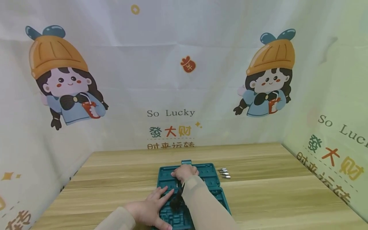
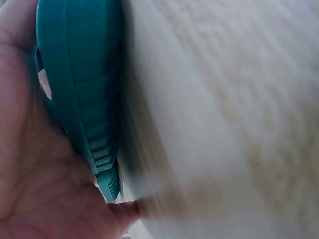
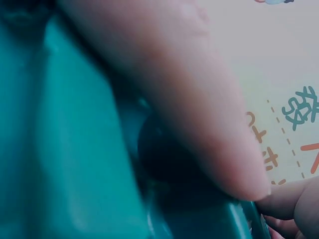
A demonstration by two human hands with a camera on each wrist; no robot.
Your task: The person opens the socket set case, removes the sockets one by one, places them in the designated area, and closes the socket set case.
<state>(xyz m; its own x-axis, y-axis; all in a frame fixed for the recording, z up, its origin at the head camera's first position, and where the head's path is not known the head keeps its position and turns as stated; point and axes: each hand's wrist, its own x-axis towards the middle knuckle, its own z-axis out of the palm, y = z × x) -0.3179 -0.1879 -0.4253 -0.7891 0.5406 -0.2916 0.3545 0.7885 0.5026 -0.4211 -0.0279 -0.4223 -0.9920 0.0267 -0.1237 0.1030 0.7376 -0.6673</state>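
The left hand's (image 1: 146, 207) fingers were spread, the teal tool case (image 1: 211, 172) beneath them; the right hand (image 1: 185, 172), its finger hold unclear, was perhaps fitting something beyond, which called for steady pressing next.

Wood-grain tabletop (image 1: 273, 185); white backdrop (image 1: 138, 73) behind, bearing orange-hatted cartoon figures (image 1: 57, 57), red pouch print (image 1: 188, 65), "So Lucky" lettering (image 1: 180, 112)

White cartoon-print cloth (image 1: 215, 95), "So Lucky" lettering (image 1: 171, 113), wood-grain tabletop (image 1: 115, 172)
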